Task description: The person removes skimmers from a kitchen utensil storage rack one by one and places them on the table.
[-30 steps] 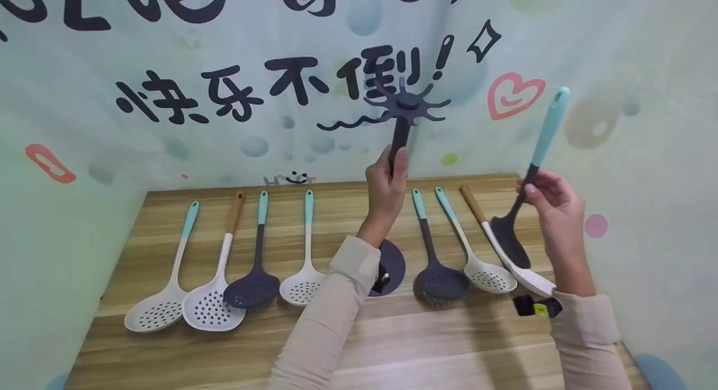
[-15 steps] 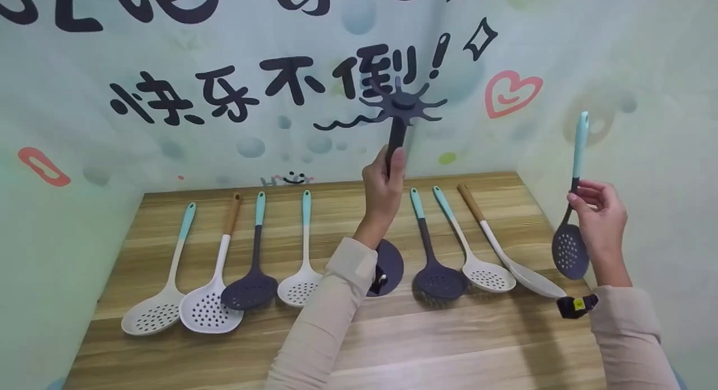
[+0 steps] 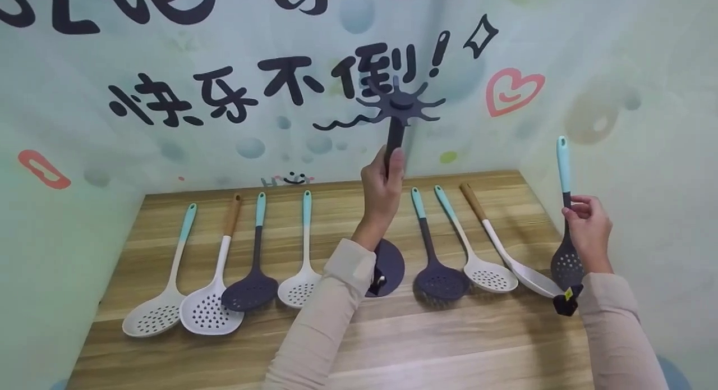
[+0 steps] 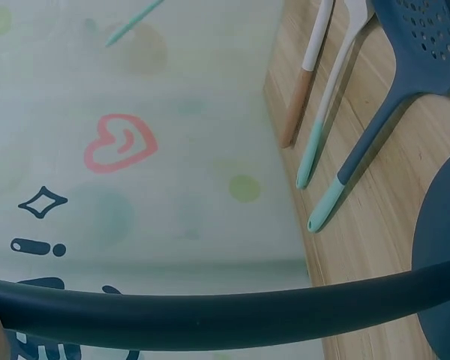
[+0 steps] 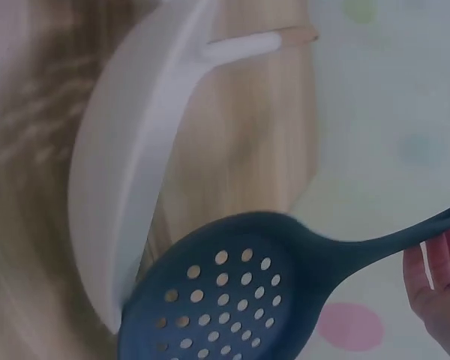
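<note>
My left hand (image 3: 382,191) grips the post of a dark utensil stand (image 3: 396,133), below its ring of hooks. Its round base stands on the table, partly hidden by my sleeve; the post (image 4: 210,321) crosses the left wrist view. At the table's right edge, my right hand (image 3: 590,230) pinches a dark skimmer (image 3: 566,264) by the shaft, below its teal handle. The skimmer hangs upright, head down. In the right wrist view its perforated head (image 5: 232,289) is beside a white utensil head (image 5: 131,165); whether they touch, I cannot tell.
Left of the stand lie a cream skimmer (image 3: 154,317), a white skimmer (image 3: 213,311), a dark skimmer (image 3: 251,292) and another cream one (image 3: 297,289). To its right are a dark turner (image 3: 441,280), a cream skimmer (image 3: 491,275) and a white wooden-handled utensil (image 3: 535,278). Walls enclose the table.
My right hand has carried the skimmer right and down, then slightly back left, bringing it from tilted to upright near the table's right edge. My left hand stays on the post.
</note>
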A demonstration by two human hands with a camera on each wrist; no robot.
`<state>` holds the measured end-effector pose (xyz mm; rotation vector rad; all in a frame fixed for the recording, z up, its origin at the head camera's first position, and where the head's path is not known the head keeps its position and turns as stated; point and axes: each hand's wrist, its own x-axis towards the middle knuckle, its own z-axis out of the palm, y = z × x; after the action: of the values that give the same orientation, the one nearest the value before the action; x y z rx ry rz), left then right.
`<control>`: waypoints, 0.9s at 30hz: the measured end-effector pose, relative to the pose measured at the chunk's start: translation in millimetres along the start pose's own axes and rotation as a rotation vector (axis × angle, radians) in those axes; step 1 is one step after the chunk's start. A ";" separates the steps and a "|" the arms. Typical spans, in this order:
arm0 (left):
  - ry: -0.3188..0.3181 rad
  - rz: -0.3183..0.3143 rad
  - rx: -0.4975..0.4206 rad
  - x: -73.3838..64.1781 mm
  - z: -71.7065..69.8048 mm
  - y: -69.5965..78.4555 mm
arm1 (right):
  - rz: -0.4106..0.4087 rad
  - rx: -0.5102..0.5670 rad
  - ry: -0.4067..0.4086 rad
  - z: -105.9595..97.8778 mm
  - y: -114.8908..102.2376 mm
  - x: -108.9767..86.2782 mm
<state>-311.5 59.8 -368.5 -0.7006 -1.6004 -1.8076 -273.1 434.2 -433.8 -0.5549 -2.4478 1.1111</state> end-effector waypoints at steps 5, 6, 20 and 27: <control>0.000 -0.012 -0.009 -0.2 -2.0 0.1 | -0.061 -0.077 -0.047 13.1 1.3 6.3; 0.005 -0.011 0.000 -0.1 -2.3 0.1 | -0.061 -0.079 -0.057 15.7 1.2 7.2; 0.010 -0.014 0.011 -0.5 -1.2 1.3 | -0.133 -0.270 -0.235 50.7 4.6 12.6; 0.010 -0.013 0.019 1.8 -3.9 33.4 | -0.022 -0.480 -0.565 59.6 5.8 18.4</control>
<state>-287.9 53.2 -345.4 -0.6734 -1.6169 -1.8006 -317.5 410.2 -471.1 -0.3754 -3.2394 0.7306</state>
